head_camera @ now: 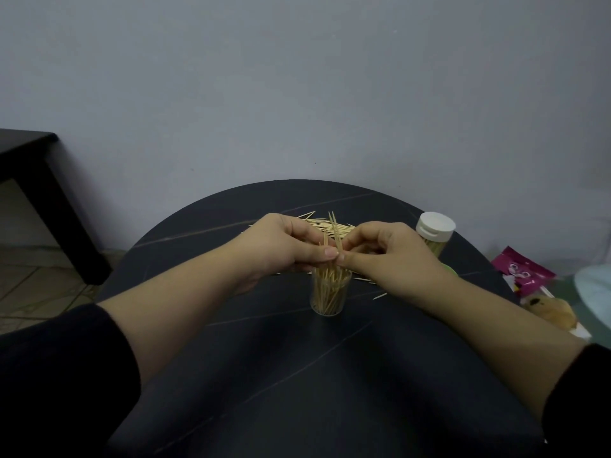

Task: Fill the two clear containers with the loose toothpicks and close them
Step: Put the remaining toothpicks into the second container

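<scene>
— Surface and background?

— Round dark table point(297, 365) with pale veining, set against a plain grey wall point(297, 87). A black side table point(26, 153) stands at far left, on a tiled floor.

— Task items?

— The open container point(330, 297) stands upright near the table's centre with no lid on, partly filled with toothpicks standing on end. The closed container point(434, 234) has its white lid on, shows toothpicks inside, and stands at the right, well apart from the open one. A pile point(325, 223) of loose toothpicks lies flat beyond the hands, partly hidden by them. One stray point(380, 296) lies just beside the right wrist.

— Hands?

— The left hand point(281, 249) and right hand point(393, 256) meet directly above the open container. Each pinches the same bundle point(334, 234) narrowly between thumb and fingertips, with the other fingers curled. The bundle stands nearly upright, its tips above the fingers and its lower ends at the container's mouth. Whether those ends touch the toothpicks inside cannot be determined.

— Anything else?

— A green thing point(450, 270) sits just behind the right hand, mostly hidden and unidentified. A pink packet point(525, 272) lies off the table's right edge. Both forearms end in black sleeves.
</scene>
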